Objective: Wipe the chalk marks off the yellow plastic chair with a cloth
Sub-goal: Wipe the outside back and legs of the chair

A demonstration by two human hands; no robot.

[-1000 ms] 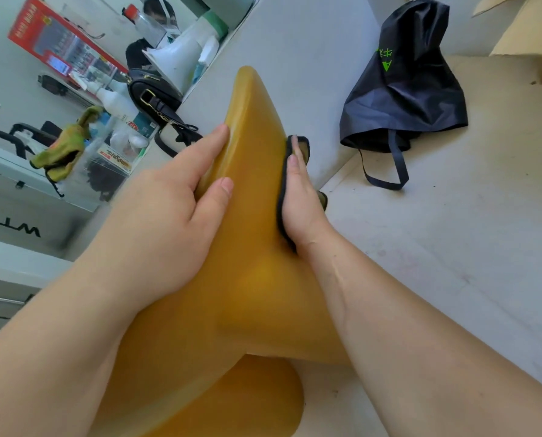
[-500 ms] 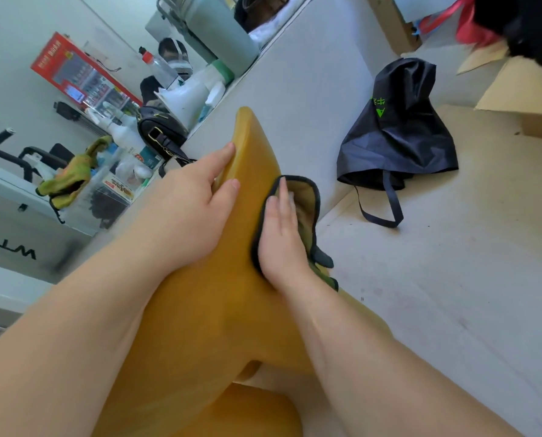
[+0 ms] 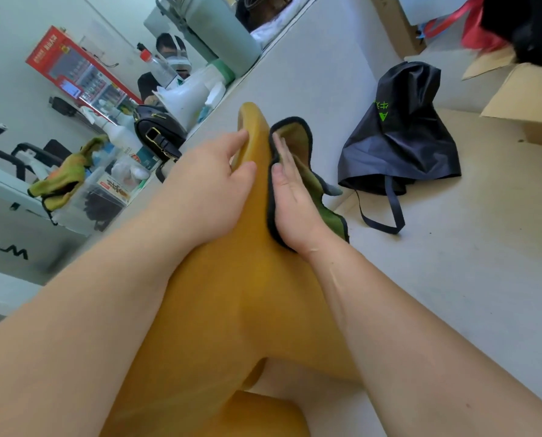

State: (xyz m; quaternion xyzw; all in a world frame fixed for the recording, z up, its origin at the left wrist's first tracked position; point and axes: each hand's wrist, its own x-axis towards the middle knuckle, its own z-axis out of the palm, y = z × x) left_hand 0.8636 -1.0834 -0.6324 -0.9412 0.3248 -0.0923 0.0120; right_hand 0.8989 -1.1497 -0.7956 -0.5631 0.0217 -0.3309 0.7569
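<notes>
The yellow plastic chair (image 3: 238,310) fills the lower middle of the view, its backrest edge pointing away from me. My left hand (image 3: 206,193) grips the left side of that backrest edge, fingers curled round it. A green cloth (image 3: 298,137) with a dark border lies against the right face of the backrest. My right hand (image 3: 290,200) presses flat on the cloth with straight fingers. No chalk marks show on the visible yellow surface.
A dark blue bag (image 3: 399,137) with a strap lies on the pale floor to the right. A cardboard box (image 3: 528,108) stands at the far right. A low wall ledge on the left carries a black handbag (image 3: 159,137), bottles and a yellow-green rag (image 3: 64,178).
My right hand with the cloth has slid up the backrest's right face toward its top edge. More of the cloth now shows. The camera view has tilted upward.
</notes>
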